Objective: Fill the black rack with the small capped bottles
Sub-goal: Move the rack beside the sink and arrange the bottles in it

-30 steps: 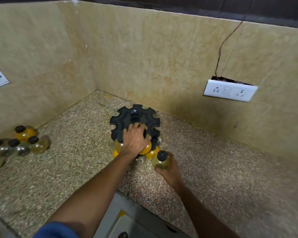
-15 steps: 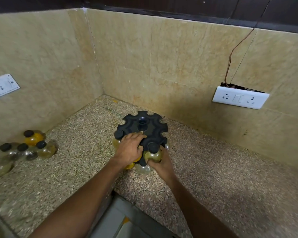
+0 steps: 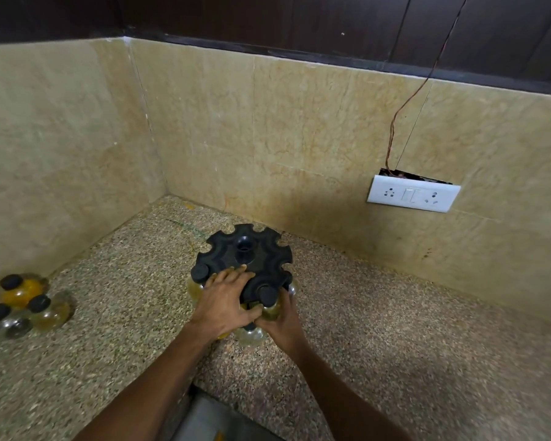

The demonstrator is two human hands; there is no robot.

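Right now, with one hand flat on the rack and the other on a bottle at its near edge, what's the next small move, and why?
Probably let the right hand release the bottle: its cap already sits in a near-edge notch of the black rack, which the left hand steadies. Then reach for the loose bottles at left, since the far notches look empty.

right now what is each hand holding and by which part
The right hand grips a small capped bottle by its body, seated in the black rack. The left hand rests on the rack top.
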